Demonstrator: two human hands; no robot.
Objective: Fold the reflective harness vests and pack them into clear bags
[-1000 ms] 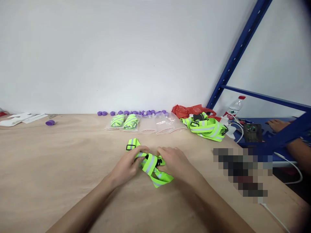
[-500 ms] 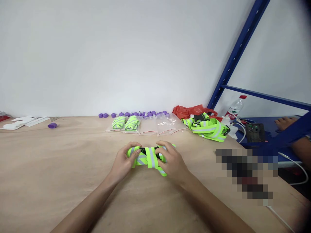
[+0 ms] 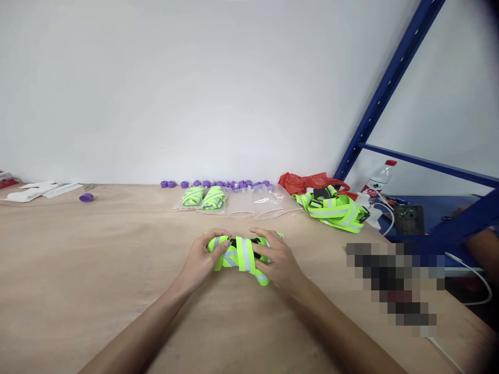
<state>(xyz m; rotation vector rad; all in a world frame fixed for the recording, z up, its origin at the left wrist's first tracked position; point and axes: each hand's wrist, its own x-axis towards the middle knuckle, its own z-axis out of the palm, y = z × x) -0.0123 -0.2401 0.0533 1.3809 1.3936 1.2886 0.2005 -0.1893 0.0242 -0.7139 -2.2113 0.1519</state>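
Between my hands lies a folded reflective strap bundle [image 3: 245,254], neon yellow-green with silver stripes and black parts showing at its middle. My left hand [image 3: 205,257] grips its left end, thumb on top. On the right end my right hand [image 3: 276,257] is curled, its fingers partly hiding the straps. One strap band wraps over the middle, and a loose loop hangs at the lower right. Beyond are two clear bags with folded straps [image 3: 213,198], flat clear zip bags [image 3: 268,201] and a loose heap of the same straps [image 3: 339,210].
Several purple caps [image 3: 234,184] line the wall, with one purple cap [image 3: 86,197] farther left. White strips [image 3: 33,191] lie far left. A red plastic bag [image 3: 307,182], a bottle [image 3: 380,179] and a blue metal frame [image 3: 384,96] stand right. Another person's arm [image 3: 483,249] shows there; a blurred-out patch covers the table's right side.
Both hands keep their hold on the strap bundle, with only slight finger shifts. The whole view has shifted a little. At the far right, the other person's hand is now mostly hidden behind the frame.
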